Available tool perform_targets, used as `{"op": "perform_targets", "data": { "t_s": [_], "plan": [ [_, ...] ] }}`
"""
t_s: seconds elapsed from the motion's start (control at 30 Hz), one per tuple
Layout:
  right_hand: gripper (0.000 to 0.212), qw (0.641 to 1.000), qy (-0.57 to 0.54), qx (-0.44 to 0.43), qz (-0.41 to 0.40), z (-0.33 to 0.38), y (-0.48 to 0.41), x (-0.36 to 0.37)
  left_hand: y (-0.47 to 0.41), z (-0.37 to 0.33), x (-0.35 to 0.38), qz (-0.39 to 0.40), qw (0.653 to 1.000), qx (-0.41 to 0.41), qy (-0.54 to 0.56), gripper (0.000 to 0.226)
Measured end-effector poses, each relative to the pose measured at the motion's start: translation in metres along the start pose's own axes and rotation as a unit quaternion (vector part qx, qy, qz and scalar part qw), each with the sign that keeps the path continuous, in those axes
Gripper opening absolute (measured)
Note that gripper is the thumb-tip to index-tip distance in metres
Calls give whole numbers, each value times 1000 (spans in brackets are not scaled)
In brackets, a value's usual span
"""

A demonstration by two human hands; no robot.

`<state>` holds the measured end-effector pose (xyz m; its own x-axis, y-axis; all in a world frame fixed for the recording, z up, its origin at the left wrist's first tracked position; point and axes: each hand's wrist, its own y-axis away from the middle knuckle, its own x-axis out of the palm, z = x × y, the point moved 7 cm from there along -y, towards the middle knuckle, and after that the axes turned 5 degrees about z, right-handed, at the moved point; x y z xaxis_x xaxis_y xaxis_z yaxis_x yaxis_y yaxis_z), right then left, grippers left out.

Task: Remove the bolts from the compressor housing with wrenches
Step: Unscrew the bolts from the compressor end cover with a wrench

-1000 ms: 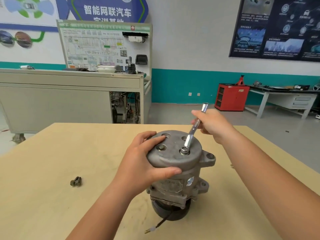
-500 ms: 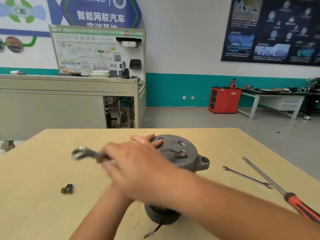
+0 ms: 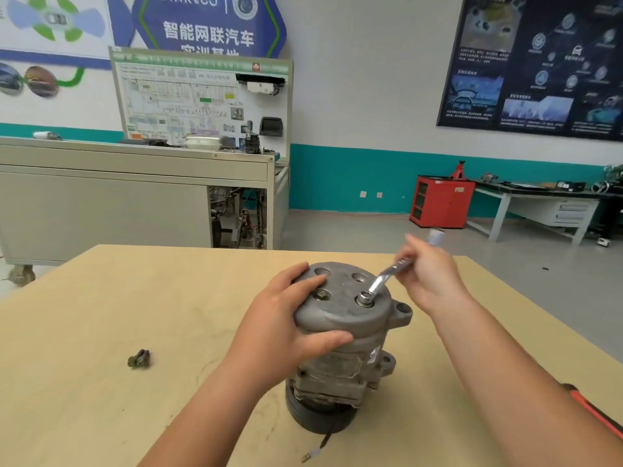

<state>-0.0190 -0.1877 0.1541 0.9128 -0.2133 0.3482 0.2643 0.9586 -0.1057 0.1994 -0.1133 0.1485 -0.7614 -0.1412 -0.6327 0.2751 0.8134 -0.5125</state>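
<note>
A grey compressor housing stands upright on its black pulley in the middle of the wooden table. My left hand grips its top edge, thumb across the front and fingers over the cap. A silver socket wrench sits with its lower end on a bolt at the front right of the cap. My right hand holds the wrench's upper shaft, slightly blurred. Another bolt head shows on the cap's left, and the two rear holes look empty.
A small dark metal part lies on the table to the left. A red-handled screwdriver lies at the right edge, partly hidden by my right arm. A wire with a connector trails from under the compressor. A workbench and cabinet stand behind.
Half a second ago my right hand was swung across to the left with the wrench, in front of the compressor. It is back on the right with the wrench seated on the front right bolt.
</note>
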Motion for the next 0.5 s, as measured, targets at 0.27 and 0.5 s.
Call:
{"op": "perform_targets", "data": {
  "t_s": [0.27,0.5],
  "plan": [
    [29,680,646,-104,331,3,-7,160,-2,12,0,-12,994,24,102,74],
    [29,547,625,-369,417,-6,156,184,14,20,13,-133,972,29,193,72]
  ]
}}
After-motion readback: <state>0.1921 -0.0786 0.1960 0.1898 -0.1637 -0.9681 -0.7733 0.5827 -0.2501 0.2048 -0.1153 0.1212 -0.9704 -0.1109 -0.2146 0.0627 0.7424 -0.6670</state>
